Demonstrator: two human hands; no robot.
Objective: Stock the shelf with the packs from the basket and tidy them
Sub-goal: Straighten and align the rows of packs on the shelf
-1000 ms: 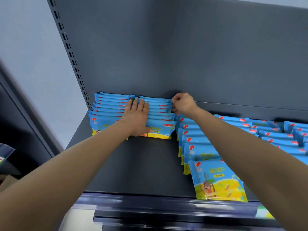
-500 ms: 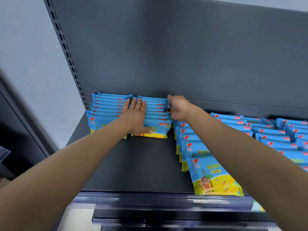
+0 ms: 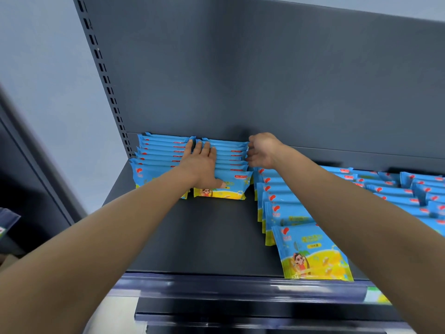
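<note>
Loosened from its tight fist, the right hand point(image 3: 261, 150) now hangs at the row's end; the left hand point(image 3: 202, 162) stays flat.
The left hand lies wide, fingers straight across the tops of two rows of blue packs point(image 3: 231, 153) at the back left of the shelf point(image 3: 204, 237), thumb on the front pack's face. The right hand's fingers curl loosely against the second row's right ends; whether they pinch a pack cannot be told.

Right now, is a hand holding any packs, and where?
The left hand only presses flat on the packs. The right hand curls at their right ends; a real grip cannot be told.
</note>
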